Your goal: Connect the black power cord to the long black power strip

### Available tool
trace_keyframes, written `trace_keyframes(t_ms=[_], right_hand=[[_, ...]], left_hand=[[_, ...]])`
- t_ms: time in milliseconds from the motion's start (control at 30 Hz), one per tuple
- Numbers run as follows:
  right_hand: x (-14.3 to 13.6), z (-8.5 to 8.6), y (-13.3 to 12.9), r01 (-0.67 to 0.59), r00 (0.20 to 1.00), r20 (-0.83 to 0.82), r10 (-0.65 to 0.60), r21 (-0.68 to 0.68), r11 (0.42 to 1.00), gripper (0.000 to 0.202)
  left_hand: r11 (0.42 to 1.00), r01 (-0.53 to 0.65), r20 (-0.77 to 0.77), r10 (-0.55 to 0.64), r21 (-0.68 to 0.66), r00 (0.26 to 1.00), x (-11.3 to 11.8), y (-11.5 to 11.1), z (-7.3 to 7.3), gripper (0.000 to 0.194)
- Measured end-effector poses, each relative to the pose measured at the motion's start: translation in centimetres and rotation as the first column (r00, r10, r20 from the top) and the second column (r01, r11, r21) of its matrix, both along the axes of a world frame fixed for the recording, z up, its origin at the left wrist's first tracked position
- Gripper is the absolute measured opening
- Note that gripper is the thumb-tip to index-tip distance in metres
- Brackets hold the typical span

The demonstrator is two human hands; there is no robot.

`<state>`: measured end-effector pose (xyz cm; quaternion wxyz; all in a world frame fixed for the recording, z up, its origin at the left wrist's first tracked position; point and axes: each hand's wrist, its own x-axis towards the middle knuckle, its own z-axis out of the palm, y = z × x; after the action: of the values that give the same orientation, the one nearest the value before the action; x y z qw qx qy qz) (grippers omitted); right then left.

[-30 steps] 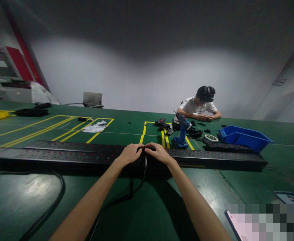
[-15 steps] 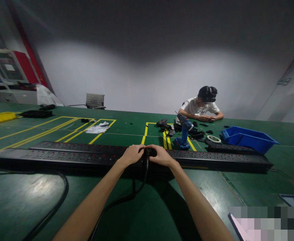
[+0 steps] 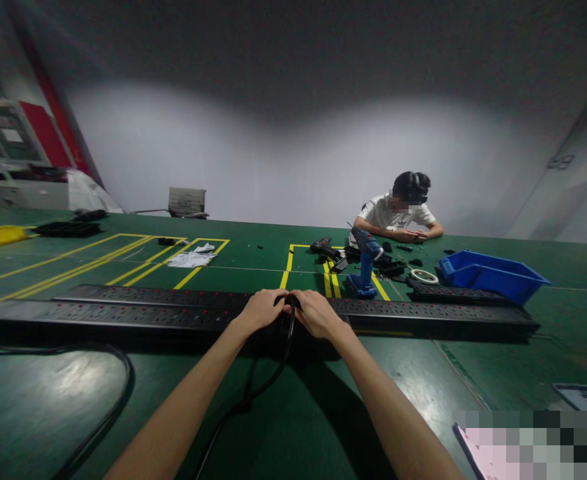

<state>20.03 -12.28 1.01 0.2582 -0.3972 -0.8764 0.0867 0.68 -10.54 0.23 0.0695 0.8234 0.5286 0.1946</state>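
Observation:
Both of my hands meet over the middle of a long black power strip (image 3: 138, 316) with rows of sockets and small red lights. Between my fingertips is the end of a black cable (image 3: 290, 333), apparently a plug, mostly covered by the fingers. My left hand (image 3: 262, 309) is closed on it from the left, and my right hand (image 3: 317, 313) curls round it from the right. From there the cable hangs over the strip's near side and runs toward me. A second power strip (image 3: 98, 291) lies just behind the first at the left.
A blue cordless drill (image 3: 365, 263) stands behind the strip, near black parts, a white ring (image 3: 424, 276) and a blue bin (image 3: 498, 273). Another thick cable (image 3: 123, 387) loops at the left. Across the green table (image 3: 253, 267) a person (image 3: 396, 213) leans on their forearms.
My right hand's fingers have rolled forward and closed over the cable end, hiding more of it. The hanging cable has shifted slightly. The view has turned a little to the right.

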Motion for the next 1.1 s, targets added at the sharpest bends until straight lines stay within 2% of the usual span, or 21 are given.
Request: trace_keyframes(t_ms=[267, 500, 867, 967, 1100], right_hand=[[1.0, -0.5, 1.7, -0.098, 0.965, -0.258, 0.036, -0.231, 0.968, 0.038], [0.6, -0.6, 1.7, -0.15, 0.933, -0.356, 0.058, -0.237, 0.96, 0.037], [1.2, -0.2, 1.4, -0.171, 0.943, -0.321, 0.094, -0.222, 0.96, 0.033], [1.2, -0.2, 1.4, -0.146, 0.96, -0.267, 0.084, -0.223, 0.964, 0.04], [0.8, -0.2, 1.0, -0.105, 0.979, -0.187, 0.077, -0.142, 0.984, 0.056]], left_hand=[[1.0, -0.023, 0.0, 0.023, -0.001, 1.0, 0.0, 0.0, -0.2, 0.036], [1.0, -0.015, 0.001, 0.015, -0.01, 1.0, 0.0, 0.0, -0.2, 0.036], [1.0, -0.005, -0.016, 0.005, 0.022, 1.0, -0.1, 0.0, -0.1, 0.035], [1.0, -0.009, -0.024, 0.01, 0.03, 1.0, -0.1, -0.1, -0.1, 0.036], [0.999, -0.001, -0.03, 0.002, 0.033, 1.0, -0.1, -0.2, 0.0, 0.035]])
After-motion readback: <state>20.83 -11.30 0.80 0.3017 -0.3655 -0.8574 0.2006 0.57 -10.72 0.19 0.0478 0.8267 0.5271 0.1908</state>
